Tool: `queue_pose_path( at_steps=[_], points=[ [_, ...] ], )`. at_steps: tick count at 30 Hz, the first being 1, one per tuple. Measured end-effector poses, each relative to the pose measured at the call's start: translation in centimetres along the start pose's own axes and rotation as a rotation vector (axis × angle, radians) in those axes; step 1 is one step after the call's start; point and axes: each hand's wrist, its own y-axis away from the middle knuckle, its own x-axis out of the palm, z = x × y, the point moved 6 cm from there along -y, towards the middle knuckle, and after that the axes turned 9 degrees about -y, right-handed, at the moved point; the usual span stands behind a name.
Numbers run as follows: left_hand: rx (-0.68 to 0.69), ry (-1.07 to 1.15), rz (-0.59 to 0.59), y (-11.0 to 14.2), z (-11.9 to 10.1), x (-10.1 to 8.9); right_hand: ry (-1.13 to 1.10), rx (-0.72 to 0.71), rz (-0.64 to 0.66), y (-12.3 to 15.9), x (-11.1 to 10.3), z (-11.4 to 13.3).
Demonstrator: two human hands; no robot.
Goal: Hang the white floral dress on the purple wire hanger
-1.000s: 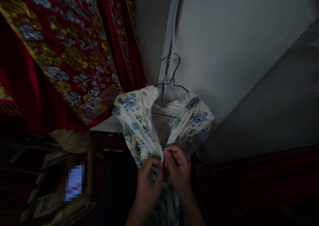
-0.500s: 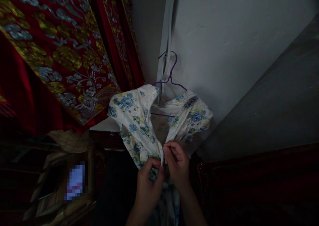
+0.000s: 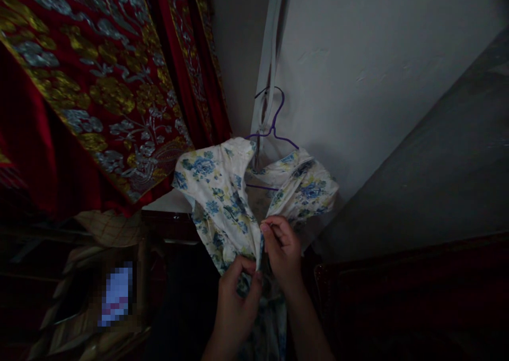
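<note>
A white dress or blouse point(image 3: 214, 196) with blue and yellow flowers hangs on a purple hanger point(image 3: 274, 125). Its front parts in a V from the neckline down. My left hand point(image 3: 240, 295) pinches the front edge of the garment low on the V, thumb against fingers. Slightly higher and to the right, my right hand point(image 3: 282, 249) pinches the facing edge at the opening. Whatever fastener may lie between the fingertips is too small and dark to make out. The lower part of the garment falls behind my wrists into shadow.
Red cloth point(image 3: 119, 85) with gold and silver embroidery hangs at the upper left. A pale strap or pipe point(image 3: 264, 59) runs up the wall point(image 3: 358, 85) behind the hanger. At the lower left, a shelf holds a blurred-out bluish item point(image 3: 116, 293). Dark red furniture point(image 3: 417, 287) stands at the lower right.
My right hand has shifted slightly up along the garment's edge, while my left hand keeps its pinch about where it was. The view has tilted a little.
</note>
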Motion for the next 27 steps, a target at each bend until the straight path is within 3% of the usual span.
queue_pose_path(
  at_steps=[7,18,27],
  points=[
    [0.018,0.002,0.024,0.4,-0.1,0.7,0.055,-0.047,0.004,-0.8,-1.0,0.4],
    [0.012,-0.006,0.041,0.6,-0.4,0.4,0.079,-0.154,0.051,-4.1,-0.8,2.6],
    [-0.046,0.063,-0.060,3.4,-0.4,3.6,0.174,-0.348,0.133,-9.2,-0.1,6.5]
  ],
)
